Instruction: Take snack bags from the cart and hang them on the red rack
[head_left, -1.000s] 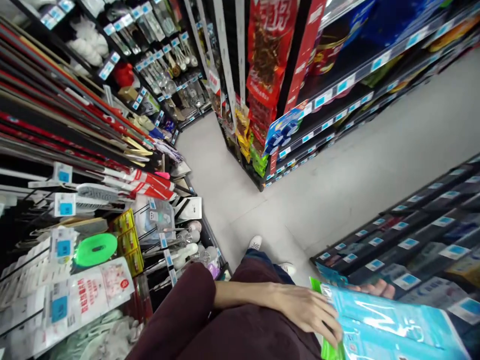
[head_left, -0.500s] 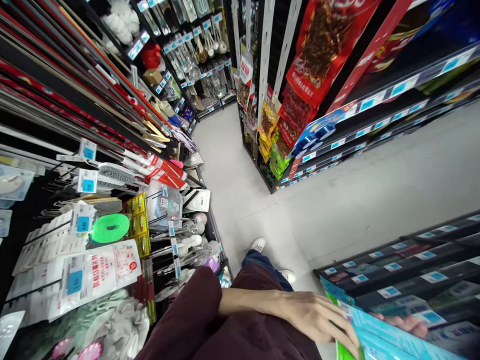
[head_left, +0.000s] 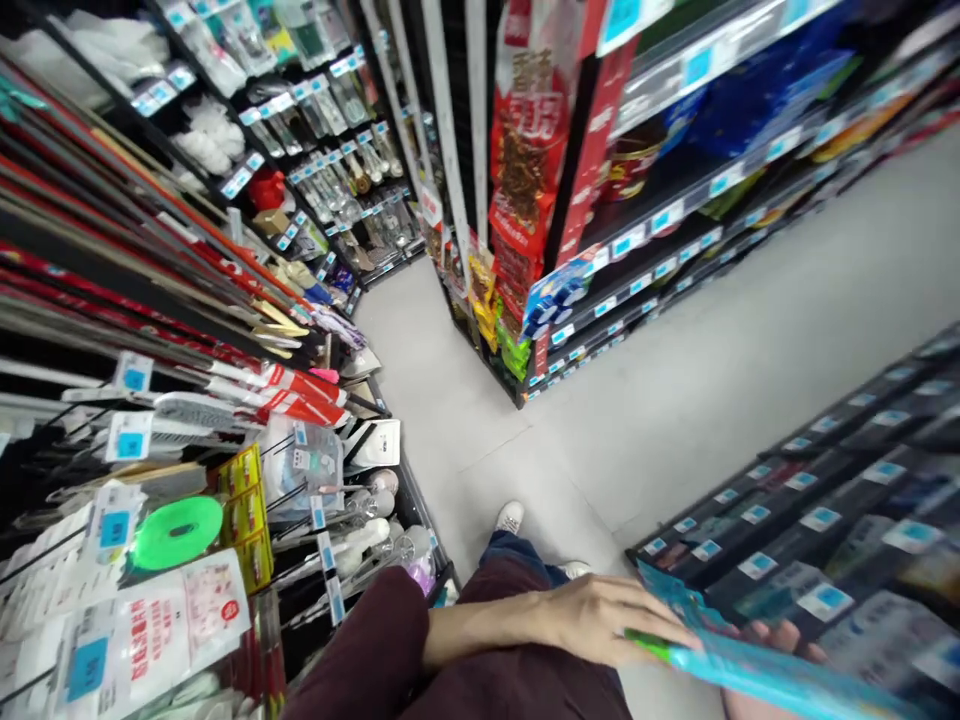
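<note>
A light-blue plastic package with a green end (head_left: 780, 675) is seen nearly edge-on at the lower right, blurred. My left hand (head_left: 619, 615) reaches across my body and grips it by the green end, fingers on top and the thumb hidden. On the far side of the package, my right hand (head_left: 784, 640) supports it with curled fingertips, part of the palm showing beneath. Another blue, see-through-looking packet (head_left: 675, 598) sticks out just beyond my left fingers; whether it is held or joined to the package I cannot tell.
Left, a rack holds a green coil (head_left: 178, 530), a white printed packet (head_left: 169, 620) and umbrellas (head_left: 300, 395). Red snack bags (head_left: 525, 170) hang at a shelf end ahead. Dark tagged shelves (head_left: 817, 520) stand right. Grey floor (head_left: 487, 400) runs between.
The package has turned from its broad face to nearly edge-on, with both hands staying on it. My view swung right and back again.
</note>
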